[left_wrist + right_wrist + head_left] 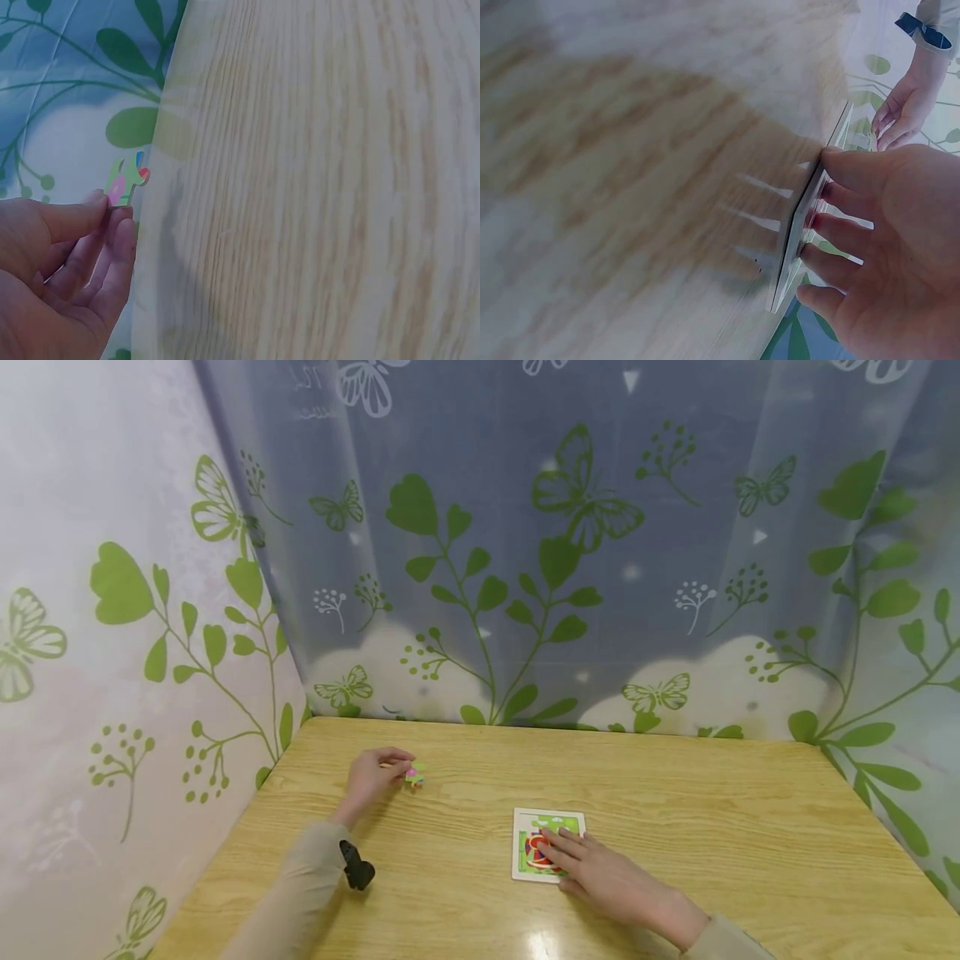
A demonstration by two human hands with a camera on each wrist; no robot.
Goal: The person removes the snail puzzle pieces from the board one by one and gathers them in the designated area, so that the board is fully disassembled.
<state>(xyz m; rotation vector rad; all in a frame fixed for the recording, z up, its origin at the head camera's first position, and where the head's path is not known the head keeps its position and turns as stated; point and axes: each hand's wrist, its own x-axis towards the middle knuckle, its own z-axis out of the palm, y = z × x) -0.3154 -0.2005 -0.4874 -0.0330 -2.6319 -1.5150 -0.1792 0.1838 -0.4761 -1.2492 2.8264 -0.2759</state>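
Note:
My left hand (375, 777) pinches a small green and pink jigsaw piece (415, 774) between thumb and fingers, over the far left part of the table. In the left wrist view the jigsaw piece (126, 180) shows a rounded knob and touches of blue and red. My right hand (607, 872) lies with extended fingers across a square, white-framed puzzle board (525, 815) with a green and red picture. Seen from the right wrist, the thumb meets the near edge of the thin puzzle board (781, 259) and the fingers rest over its face. Part of the picture is hidden under them.
A light wooden table (675, 802) carries everything. Behind it hangs a curtain (480, 568) printed with green leaves and butterflies, and similar cloth (97, 677) runs along the left. A black wrist device (357, 865) sits on the left sleeve.

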